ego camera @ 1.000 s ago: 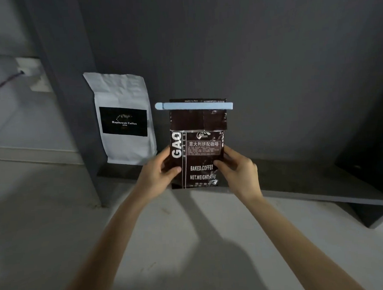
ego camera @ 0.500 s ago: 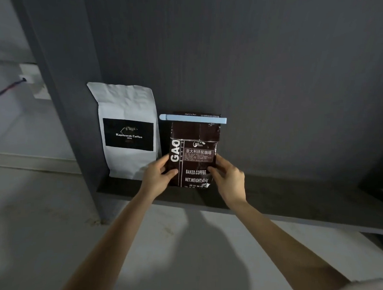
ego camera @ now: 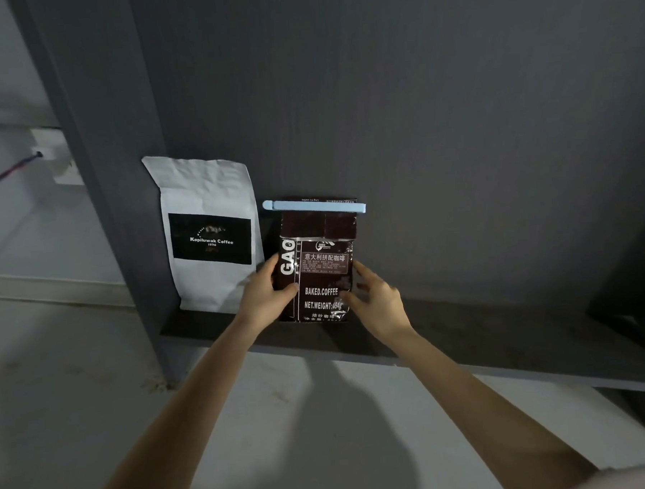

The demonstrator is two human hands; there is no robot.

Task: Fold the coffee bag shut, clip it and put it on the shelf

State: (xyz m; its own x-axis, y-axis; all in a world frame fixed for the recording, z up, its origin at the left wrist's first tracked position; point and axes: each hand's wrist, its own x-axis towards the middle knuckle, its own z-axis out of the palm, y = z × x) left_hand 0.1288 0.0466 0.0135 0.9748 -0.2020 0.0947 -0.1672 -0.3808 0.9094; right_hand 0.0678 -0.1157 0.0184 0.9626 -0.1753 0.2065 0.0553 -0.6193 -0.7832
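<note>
The dark brown coffee bag stands upright on the grey shelf, against the back panel. Its folded top is held by a light blue clip lying across it. My left hand grips the bag's lower left edge, thumb on the front and fingers behind. My right hand is at the lower right edge with its fingers spread; only the thumb and a fingertip touch the bag.
A white Kopiluwak coffee bag stands just left of the brown one, almost touching my left hand. The shelf's upright side panel is further left. A wall socket with a cable is beyond it. Pale floor lies below.
The bag has gone from held in front of the shelf to standing on it next to the white bag. My right hand has loosened and spread its fingers.
</note>
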